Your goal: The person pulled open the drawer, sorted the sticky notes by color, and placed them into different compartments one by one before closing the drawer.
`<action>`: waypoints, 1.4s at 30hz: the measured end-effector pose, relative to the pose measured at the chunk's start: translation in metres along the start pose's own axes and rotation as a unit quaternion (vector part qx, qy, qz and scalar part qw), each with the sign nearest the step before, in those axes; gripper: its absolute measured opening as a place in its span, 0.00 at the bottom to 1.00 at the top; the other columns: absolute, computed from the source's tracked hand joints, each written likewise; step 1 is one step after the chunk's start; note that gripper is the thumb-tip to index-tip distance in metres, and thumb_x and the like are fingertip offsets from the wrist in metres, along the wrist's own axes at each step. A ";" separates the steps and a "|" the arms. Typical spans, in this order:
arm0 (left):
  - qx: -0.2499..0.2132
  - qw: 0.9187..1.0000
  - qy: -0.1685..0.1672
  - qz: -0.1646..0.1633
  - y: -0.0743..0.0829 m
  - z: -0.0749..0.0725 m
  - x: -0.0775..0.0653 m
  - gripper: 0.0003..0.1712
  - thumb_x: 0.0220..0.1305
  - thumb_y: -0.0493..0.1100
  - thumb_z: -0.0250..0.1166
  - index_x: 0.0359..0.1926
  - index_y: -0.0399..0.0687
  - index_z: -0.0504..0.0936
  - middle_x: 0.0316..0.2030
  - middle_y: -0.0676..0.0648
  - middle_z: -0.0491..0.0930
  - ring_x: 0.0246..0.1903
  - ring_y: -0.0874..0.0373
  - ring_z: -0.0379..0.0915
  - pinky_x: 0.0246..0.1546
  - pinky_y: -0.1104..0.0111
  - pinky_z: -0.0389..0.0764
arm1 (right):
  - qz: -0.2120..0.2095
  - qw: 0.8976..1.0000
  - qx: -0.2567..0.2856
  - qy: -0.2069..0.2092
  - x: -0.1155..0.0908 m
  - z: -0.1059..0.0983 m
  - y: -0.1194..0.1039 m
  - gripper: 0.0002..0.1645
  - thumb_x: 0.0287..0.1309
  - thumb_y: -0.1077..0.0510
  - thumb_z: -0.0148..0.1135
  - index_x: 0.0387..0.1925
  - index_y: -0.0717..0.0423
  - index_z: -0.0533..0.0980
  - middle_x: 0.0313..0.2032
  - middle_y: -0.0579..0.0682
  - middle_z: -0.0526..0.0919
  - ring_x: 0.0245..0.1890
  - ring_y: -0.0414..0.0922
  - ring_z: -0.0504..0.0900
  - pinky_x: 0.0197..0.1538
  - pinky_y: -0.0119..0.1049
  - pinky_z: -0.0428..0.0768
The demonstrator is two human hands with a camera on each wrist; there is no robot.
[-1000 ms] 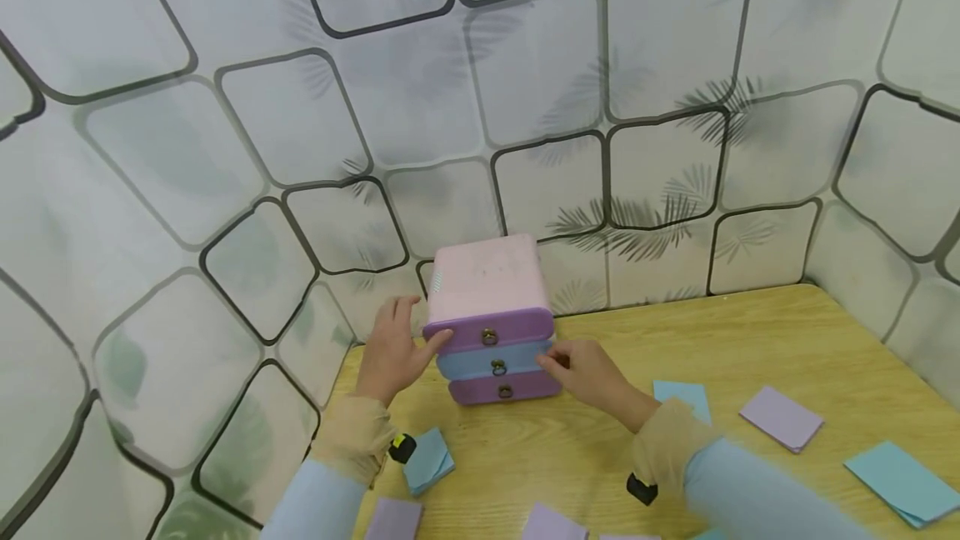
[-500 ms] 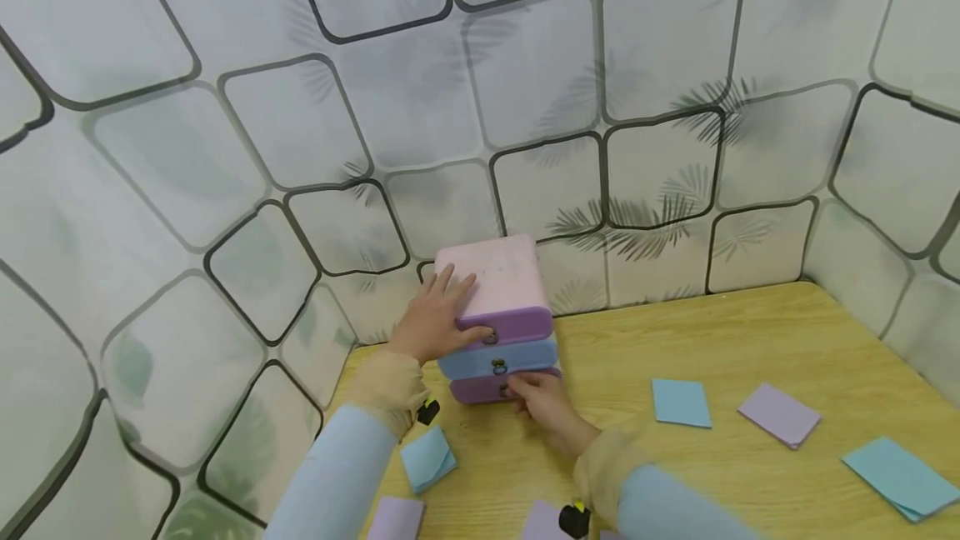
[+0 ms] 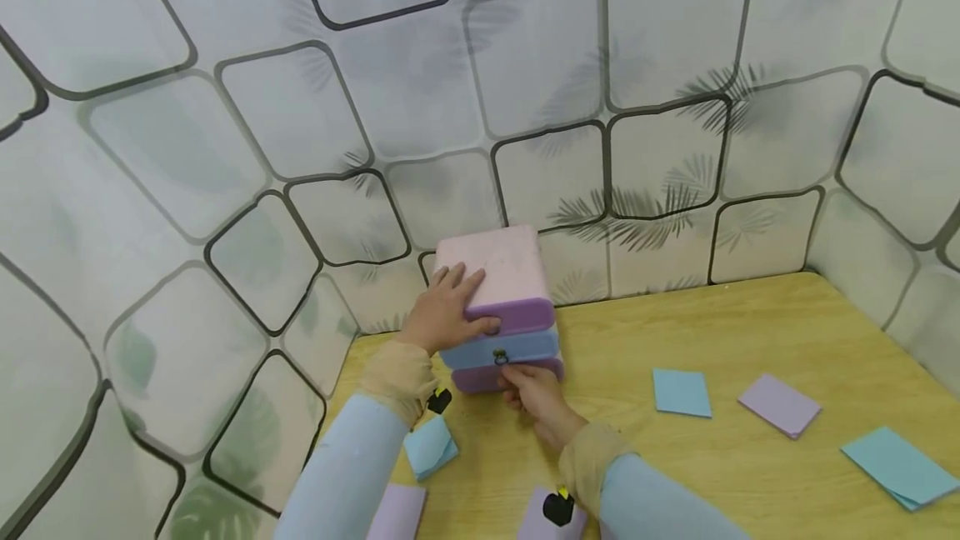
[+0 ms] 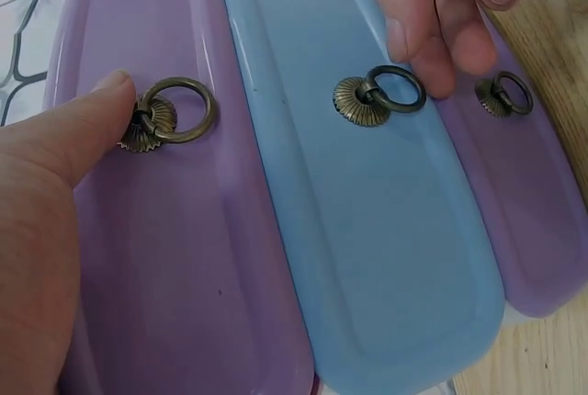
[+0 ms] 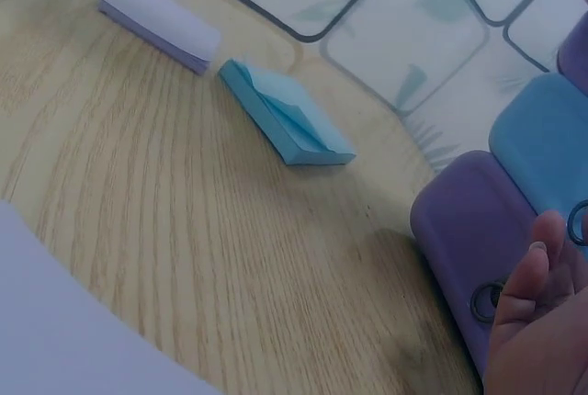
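pale wall covering [image 3: 420, 82] surrounds the work area; pattern of dark and grey rounded outlines with grey-green leaf motifs. wood-grain counter [image 3: 622, 357] below it.

drawer unit [image 3: 491, 261]: upright on the counter, toward the back, near the wall. pale pink top. three fronts stacked: upper purple drawer [image 3: 528, 317], blue drawer [image 3: 532, 346], lower purple drawer [image 3: 472, 379]. left wrist view shows a brass-coloured ring pull on each: upper ring [image 4: 213, 112], middle ring [image 4: 423, 101], lower ring [image 4: 529, 92].

hands: left hand [image 3: 442, 311] grasps nothing. its fingers are spread on the unit's pink top; thumb extends across the upper purple front, tip overlapping the edge of that pull's round backplate. right hand [image 3: 542, 398] is at the front of the unit, fingers bent, tips just beside the middle ring and near the lower one. whether it pinches the middle ring: cannot tell.

clothing: light blue sleeves [image 3: 337, 465], beige cuffs [image 3: 399, 377]; small black device [image 3: 438, 400] at the left wrist, second black device [image 3: 557, 510] at the right.

paper on the counter: blue pad [image 3: 430, 450] near the left cuff, layers visible; lilac pad [image 3: 399, 511] nearer the lower edge of the head view, another lilac piece [image 3: 532, 523] partly behind the right wrist's device. right side: blue square [image 3: 681, 392], lilac rectangle [image 3: 780, 405], teal stack [image 3: 900, 465], each well apart from the drawer unit.
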State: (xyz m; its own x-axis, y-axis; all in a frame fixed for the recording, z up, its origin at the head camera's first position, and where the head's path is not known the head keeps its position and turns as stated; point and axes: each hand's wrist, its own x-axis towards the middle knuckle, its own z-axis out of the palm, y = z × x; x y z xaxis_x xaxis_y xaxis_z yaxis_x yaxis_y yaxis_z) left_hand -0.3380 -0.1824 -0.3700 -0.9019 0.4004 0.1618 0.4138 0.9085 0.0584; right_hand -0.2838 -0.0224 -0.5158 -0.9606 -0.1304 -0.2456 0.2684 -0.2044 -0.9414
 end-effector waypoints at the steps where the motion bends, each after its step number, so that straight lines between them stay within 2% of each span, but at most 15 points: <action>1: -0.002 1.000 0.001 -0.001 0.000 0.000 0.000 0.53 0.53 0.75 0.60 0.74 0.60 0.56 0.72 0.41 0.53 0.70 0.38 0.46 0.60 0.42 0.64 | 0.001 1.000 0.002 -0.003 0.000 0.000 0.000 0.22 0.66 0.52 0.58 0.49 0.70 0.77 0.28 0.46 0.82 0.23 0.37 0.75 0.28 0.28 0.72; 7: 0.013 1.000 0.006 -0.004 -0.003 0.003 0.001 0.52 0.53 0.76 0.58 0.74 0.62 0.56 0.72 0.42 0.54 0.70 0.40 0.47 0.58 0.43 0.66 | 0.003 1.000 0.008 -0.022 0.003 -0.001 0.000 0.24 0.66 0.51 0.59 0.51 0.69 0.76 0.31 0.47 0.82 0.25 0.37 0.75 0.31 0.30 0.74; 16: 0.014 1.000 0.012 -0.006 0.001 0.001 0.001 0.52 0.53 0.76 0.59 0.73 0.61 0.57 0.71 0.42 0.56 0.70 0.40 0.48 0.60 0.44 0.66 | 0.001 0.999 0.006 -0.036 0.008 0.000 0.001 0.23 0.64 0.49 0.61 0.47 0.67 0.76 0.30 0.46 0.80 0.25 0.38 0.75 0.34 0.35 0.75; 26: 0.002 1.000 0.025 -0.007 0.000 0.003 0.000 0.52 0.52 0.76 0.60 0.73 0.61 0.58 0.71 0.42 0.56 0.70 0.40 0.48 0.61 0.44 0.64 | -0.004 0.999 0.001 -0.032 0.005 0.001 -0.003 0.19 0.65 0.52 0.60 0.42 0.68 0.77 0.28 0.45 0.80 0.24 0.38 0.74 0.32 0.34 0.74; 38: 0.001 1.000 0.024 -0.003 -0.001 0.004 0.000 0.51 0.53 0.76 0.59 0.73 0.61 0.58 0.71 0.42 0.55 0.70 0.40 0.47 0.63 0.45 0.62 | -0.024 0.999 0.014 -0.020 0.008 0.000 0.003 0.15 0.63 0.57 0.61 0.37 0.70 0.78 0.24 0.44 0.79 0.22 0.37 0.73 0.29 0.31 0.71; 42: 0.002 1.000 0.025 -0.002 0.000 0.002 0.001 0.51 0.52 0.76 0.60 0.73 0.61 0.59 0.71 0.42 0.56 0.69 0.40 0.48 0.62 0.45 0.63 | -0.036 0.999 -0.006 -0.028 -0.008 0.002 -0.007 0.11 0.62 0.60 0.61 0.31 0.67 0.78 0.23 0.45 0.78 0.22 0.37 0.72 0.29 0.30 0.72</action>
State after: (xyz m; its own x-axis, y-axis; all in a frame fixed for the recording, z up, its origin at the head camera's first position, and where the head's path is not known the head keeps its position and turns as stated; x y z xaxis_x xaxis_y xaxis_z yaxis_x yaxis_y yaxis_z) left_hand -0.3389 -0.1819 -0.3721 -0.8963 0.3904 0.2105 0.4097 0.9105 0.0559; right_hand -0.2779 -0.0214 -0.5068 -0.9715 -0.1702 -0.1650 0.1984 -0.2031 -0.9588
